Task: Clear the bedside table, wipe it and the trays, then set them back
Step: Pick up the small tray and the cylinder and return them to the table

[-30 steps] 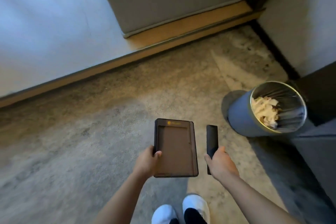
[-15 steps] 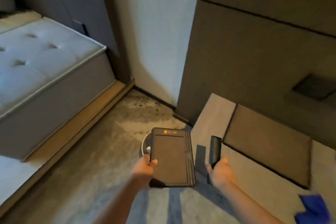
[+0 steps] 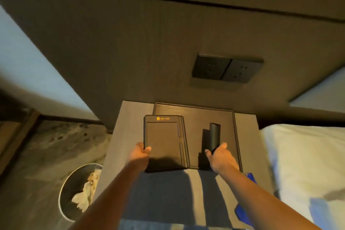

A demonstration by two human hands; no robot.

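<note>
My left hand [image 3: 140, 154] grips the small dark tray [image 3: 164, 142] by its near left edge and my right hand [image 3: 220, 157] clasps a black remote [image 3: 214, 137], both held over the large tray [image 3: 233, 117] lying on the counter [image 3: 127, 129].

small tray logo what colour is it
Gold-orange, on the small tray top edge; head view.

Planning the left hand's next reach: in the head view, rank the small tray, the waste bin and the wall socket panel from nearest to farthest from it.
1. Small tray: gripped in the left hand.
2. Waste bin: on the floor, lower left, beside the bedside table.
3. Wall socket panel: up on the wall, to the right.
</note>
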